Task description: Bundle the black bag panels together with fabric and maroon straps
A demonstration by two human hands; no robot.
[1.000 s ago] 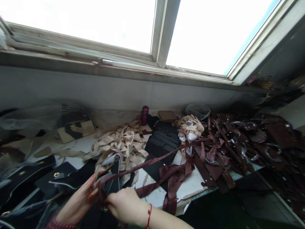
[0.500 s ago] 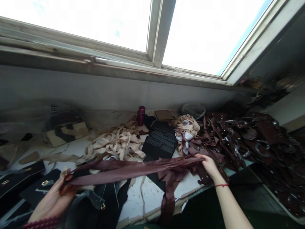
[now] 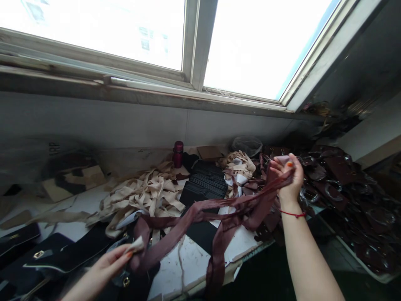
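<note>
A long maroon-brown fabric strip (image 3: 188,221) hangs in slack loops between my two hands, over the worktable. At the lower left, my left hand (image 3: 114,261) is closed in a pinch at the strip's left end. A small pale piece (image 3: 138,243) sticks up from those fingertips; whether it belongs to the strip I cannot tell. My right hand (image 3: 291,177) is raised at the right, palm partly up, with its fingers curled around the gathered strip. One tail of the strip drops over the table's front edge.
Beige fabric strips (image 3: 150,190) lie heaped behind the strip, beside a stack of black pieces (image 3: 203,184). A maroon flask (image 3: 178,154) stands by the wall. Black bags (image 3: 46,251) lie at left; dark brown bags (image 3: 341,184) are piled at right.
My right hand has risen, turned palm up and gathered the strip. My left hand has moved right. The strip, earlier stretched nearly straight, now sags in loops.
</note>
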